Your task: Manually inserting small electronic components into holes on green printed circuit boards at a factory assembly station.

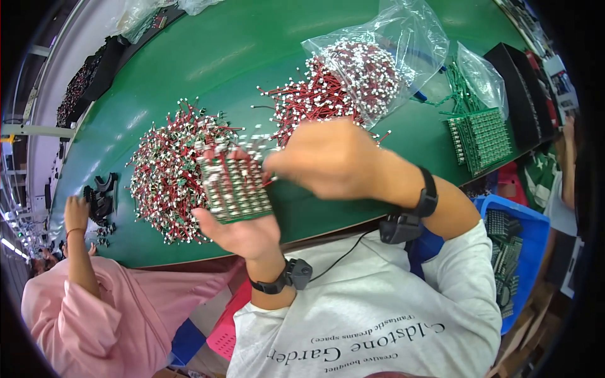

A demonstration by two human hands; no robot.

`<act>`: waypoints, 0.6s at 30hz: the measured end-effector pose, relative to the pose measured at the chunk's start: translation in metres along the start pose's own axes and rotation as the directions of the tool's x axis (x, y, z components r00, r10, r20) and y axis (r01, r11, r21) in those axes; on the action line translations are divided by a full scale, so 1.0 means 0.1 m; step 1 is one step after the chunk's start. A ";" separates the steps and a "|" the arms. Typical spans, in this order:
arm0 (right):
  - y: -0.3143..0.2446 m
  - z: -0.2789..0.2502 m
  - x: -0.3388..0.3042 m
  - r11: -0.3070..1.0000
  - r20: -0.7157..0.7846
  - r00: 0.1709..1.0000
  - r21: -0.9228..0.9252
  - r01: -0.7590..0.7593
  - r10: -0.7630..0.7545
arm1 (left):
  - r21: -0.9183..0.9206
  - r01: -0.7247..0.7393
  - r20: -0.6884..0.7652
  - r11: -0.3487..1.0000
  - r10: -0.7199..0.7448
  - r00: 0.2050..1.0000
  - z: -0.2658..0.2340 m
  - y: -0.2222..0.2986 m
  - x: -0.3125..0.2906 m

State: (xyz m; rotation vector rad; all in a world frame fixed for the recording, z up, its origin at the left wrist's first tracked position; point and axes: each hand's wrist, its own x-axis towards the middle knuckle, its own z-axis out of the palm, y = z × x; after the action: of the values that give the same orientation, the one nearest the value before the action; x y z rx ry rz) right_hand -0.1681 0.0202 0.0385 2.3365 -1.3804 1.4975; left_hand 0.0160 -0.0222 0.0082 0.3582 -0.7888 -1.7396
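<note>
My left hand (pixel 246 238) is closed on a green circuit board panel (pixel 238 195), which lies tilted over the palm with rows of small white parts on its face. At the panel's upper right edge is my right hand (pixel 334 160), its fingers pinched together and slightly blurred. Whatever lies between those fingertips is too small and smeared to make out. Just left of the panel sits a big heap of short red wires with white connectors and small green pieces (pixel 167 173). Beyond my right hand lies a second heap of red wires with white connectors (pixel 309 94).
A clear plastic bag (pixel 413 41) partly covers the far heap. At right are stacked green panels (pixel 482 140), a black box (pixel 518 88) and a blue crate (pixel 526 252) of boards. A co-worker in pink (pixel 88 309) sits left, near black parts (pixel 101 198) on the green table (pixel 208 50).
</note>
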 end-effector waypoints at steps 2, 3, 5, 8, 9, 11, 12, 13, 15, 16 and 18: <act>0.22 -0.13 -0.04 0.996 -0.033 0.999 -0.082 -0.029 0.026 | 0.045 -0.007 -0.060 0.999 0.010 0.998 -0.06 0.09 0.04; 0.30 -0.16 -0.04 0.979 -0.014 0.993 -0.164 -0.119 0.119 | 0.072 -0.020 -0.107 0.997 0.028 0.994 -0.05 0.11 0.05; 0.34 -0.17 -0.05 0.943 -0.008 0.976 -0.257 -0.212 0.217 | 0.088 0.012 -0.117 0.996 -0.002 0.993 -0.07 0.10 0.06; 0.38 -0.06 -0.10 0.960 0.202 0.953 -0.212 -0.181 0.225 | 0.085 0.055 -0.116 0.995 -0.045 0.992 -0.08 0.08 0.07; 0.41 -0.07 -0.10 0.960 0.201 0.953 -0.210 -0.183 0.226 | 0.061 0.068 -0.100 0.996 -0.062 0.993 -0.08 0.08 0.07; 0.46 -0.07 -0.07 0.976 0.151 0.975 -0.170 -0.136 0.162 | 0.071 0.079 -0.097 0.994 -0.072 0.993 -0.12 0.07 0.05; 0.43 -0.10 -0.05 0.984 0.079 0.983 -0.075 -0.161 0.167 | -0.015 0.103 -0.054 0.995 -0.104 0.993 -0.15 0.06 0.04; 0.42 -0.11 -0.02 0.985 0.080 0.983 -0.069 -0.159 0.165 | -0.101 0.129 -0.007 0.986 -0.131 0.991 -0.14 0.05 0.04; 0.39 -0.11 0.02 0.985 -0.055 0.985 0.065 -0.163 0.166 | -0.068 0.134 -0.072 0.989 -0.139 0.988 -0.08 0.05 0.05; 0.37 -0.12 0.03 0.987 -0.068 0.988 0.087 -0.135 0.141 | -0.062 0.123 -0.066 0.990 -0.127 0.990 -0.08 0.04 0.04; 0.28 -0.11 0.04 0.982 -0.093 0.985 0.136 -0.131 0.144 | -0.060 0.110 -0.059 0.992 -0.113 0.992 -0.06 0.03 0.04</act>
State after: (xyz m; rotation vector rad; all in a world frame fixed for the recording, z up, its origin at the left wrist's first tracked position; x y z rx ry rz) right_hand -0.1949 0.0059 0.0363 2.2388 -1.4901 1.7684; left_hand 0.0209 -0.0285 0.0063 0.4229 -0.6847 -1.8423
